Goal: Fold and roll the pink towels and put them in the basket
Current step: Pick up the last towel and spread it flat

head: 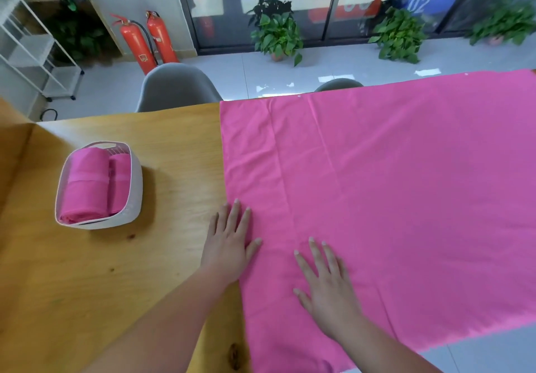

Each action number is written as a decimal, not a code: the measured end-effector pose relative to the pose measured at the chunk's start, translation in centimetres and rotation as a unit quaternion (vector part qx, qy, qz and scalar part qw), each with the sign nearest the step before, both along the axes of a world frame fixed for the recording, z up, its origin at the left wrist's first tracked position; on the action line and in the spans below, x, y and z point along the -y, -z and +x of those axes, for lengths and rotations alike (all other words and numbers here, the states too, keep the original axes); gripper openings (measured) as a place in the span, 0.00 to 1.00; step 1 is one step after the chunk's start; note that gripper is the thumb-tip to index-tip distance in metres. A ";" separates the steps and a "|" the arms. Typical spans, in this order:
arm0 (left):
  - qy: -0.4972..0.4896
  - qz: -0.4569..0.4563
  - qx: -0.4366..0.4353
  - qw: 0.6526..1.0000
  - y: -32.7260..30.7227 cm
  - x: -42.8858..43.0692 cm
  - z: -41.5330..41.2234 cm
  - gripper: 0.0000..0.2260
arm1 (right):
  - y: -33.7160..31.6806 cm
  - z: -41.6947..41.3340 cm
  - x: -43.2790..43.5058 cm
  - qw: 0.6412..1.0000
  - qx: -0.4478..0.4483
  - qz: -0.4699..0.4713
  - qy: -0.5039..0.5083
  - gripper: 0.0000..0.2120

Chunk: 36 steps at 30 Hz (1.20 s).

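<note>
Yellow-brown wooden desk (130, 271) carries a large pink cloth towel (391, 198), spread flat over its right side. The person's left hand (229, 245) lies on the towel's left edge, grip released, fingers straight. The right hand (327, 288) rests flat on the towel just beside it, grip released too. Well apart to the left, a white plastic basket (135, 187) holds two rolled pink towels (87, 187). Beyond stand a grey chair (174, 85) and two red fire extinguishers (136, 42).
</note>
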<state>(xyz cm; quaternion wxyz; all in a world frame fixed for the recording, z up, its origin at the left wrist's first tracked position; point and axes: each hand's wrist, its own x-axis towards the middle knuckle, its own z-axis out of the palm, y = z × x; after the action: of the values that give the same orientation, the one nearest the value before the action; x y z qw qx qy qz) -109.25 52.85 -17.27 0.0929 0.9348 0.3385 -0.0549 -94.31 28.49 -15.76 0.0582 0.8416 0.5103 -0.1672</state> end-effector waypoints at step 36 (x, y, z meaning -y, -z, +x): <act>-0.073 -0.060 -0.090 0.991 -6.3 7.2 -7.6 0.38 | -4.3 -3.5 2.5 0.993 -0.091 -0.036 -0.065 0.40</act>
<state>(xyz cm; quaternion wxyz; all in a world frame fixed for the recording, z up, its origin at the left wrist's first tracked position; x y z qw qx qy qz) -116.80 45.63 -10.99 0.1212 0.8916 0.4089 -0.1521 -97.78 25.97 -11.47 0.0530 0.7852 0.5609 -0.2570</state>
